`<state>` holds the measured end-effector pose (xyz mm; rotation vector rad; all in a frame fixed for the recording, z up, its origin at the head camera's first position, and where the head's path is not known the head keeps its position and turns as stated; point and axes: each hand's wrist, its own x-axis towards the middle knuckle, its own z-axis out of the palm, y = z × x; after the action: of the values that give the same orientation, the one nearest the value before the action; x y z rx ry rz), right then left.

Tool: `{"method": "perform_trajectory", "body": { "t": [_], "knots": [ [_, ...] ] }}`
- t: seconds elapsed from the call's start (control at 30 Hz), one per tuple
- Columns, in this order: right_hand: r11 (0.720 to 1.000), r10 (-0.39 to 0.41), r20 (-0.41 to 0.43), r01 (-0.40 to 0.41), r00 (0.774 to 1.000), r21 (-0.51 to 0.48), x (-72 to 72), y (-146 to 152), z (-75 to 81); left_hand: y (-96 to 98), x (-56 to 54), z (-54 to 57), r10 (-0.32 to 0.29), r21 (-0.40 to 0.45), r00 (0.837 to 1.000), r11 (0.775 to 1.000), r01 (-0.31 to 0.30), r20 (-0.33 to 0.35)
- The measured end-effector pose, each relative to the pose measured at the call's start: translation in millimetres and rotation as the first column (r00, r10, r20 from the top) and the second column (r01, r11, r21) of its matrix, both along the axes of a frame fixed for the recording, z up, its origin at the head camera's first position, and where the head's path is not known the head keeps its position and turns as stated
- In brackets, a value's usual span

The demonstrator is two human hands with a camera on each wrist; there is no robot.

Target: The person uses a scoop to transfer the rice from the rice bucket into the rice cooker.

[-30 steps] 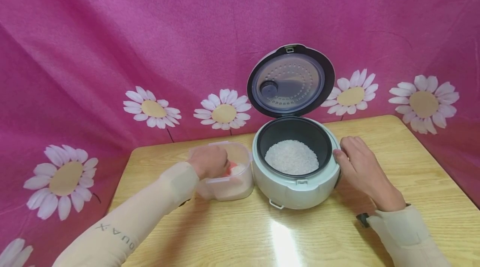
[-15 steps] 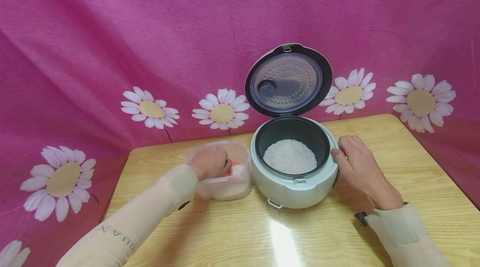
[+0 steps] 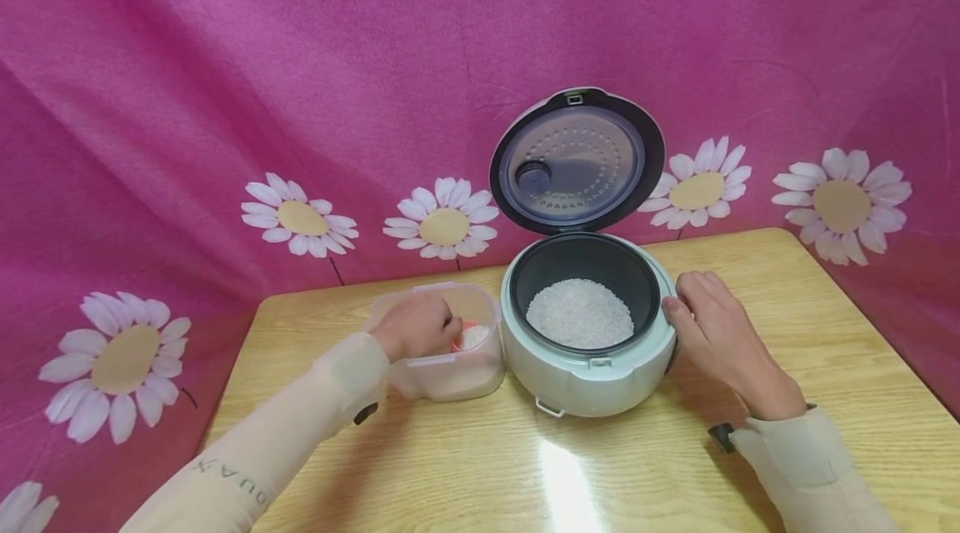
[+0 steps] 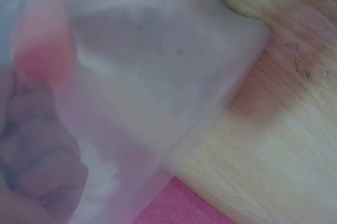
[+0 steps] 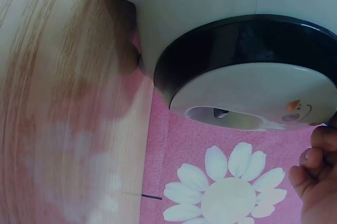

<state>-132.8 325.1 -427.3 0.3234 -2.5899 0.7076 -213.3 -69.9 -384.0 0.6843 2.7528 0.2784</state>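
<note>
In the head view my left hand (image 3: 422,325) reaches into a translucent plastic container (image 3: 465,379), its curled fingers gripping a red scoop (image 3: 457,343). White rice (image 3: 474,337) shows at the scoop, mostly hidden by the hand. Through the cloudy wall, the left wrist view shows the scoop (image 4: 45,50) beyond the curled fingers (image 4: 47,166). To the right stands a white rice cooker (image 3: 592,387), lid up, with a mound of rice (image 3: 581,314) in its dark inner pot. My right hand (image 3: 716,333) holds the cooker's right side, thumb at the rim; curled fingertips (image 5: 316,155) show in the right wrist view.
The raised lid (image 3: 577,162) leans back near a pink flowered curtain (image 3: 375,58). Container and cooker stand side by side on a wooden table (image 3: 465,475). A small loop (image 3: 550,407) juts from the cooker's lower front.
Inside the container, my left hand has shifted slightly left and more of the rice by the scoop shows. The right hand stays on the cooker. The view has shifted a little.
</note>
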Motion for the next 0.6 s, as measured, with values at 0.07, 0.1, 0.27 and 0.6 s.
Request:
{"method": "perform_trajectory", "body": {
  "t": [0.07,0.1,0.27,0.6],
  "knots": [
    [1.000,0.001,0.002,-0.001,1.000,-0.003,-0.2,0,0.0,-1.8,0.0,1.0,0.006,0.003,1.000,1.000,-0.006,-0.003],
    [1.000,0.001,0.005,-0.001,1.000,-0.005,-0.3,-1,-0.2,-2.8,-0.1,1.6,0.007,0.007,1.000,1.000,-0.006,-0.004],
    [1.000,-0.003,0.018,0.003,1.000,-0.003,-0.2,0,0.2,-7.1,0.8,8.8,-0.006,0.037,1.000,0.999,0.007,-0.012],
    [1.000,-0.010,0.034,0.010,0.999,-0.002,1.2,-1,0.2,-17.5,2.8,19.7,-0.015,0.122,0.999,0.992,0.018,-0.029]
  ]
}}
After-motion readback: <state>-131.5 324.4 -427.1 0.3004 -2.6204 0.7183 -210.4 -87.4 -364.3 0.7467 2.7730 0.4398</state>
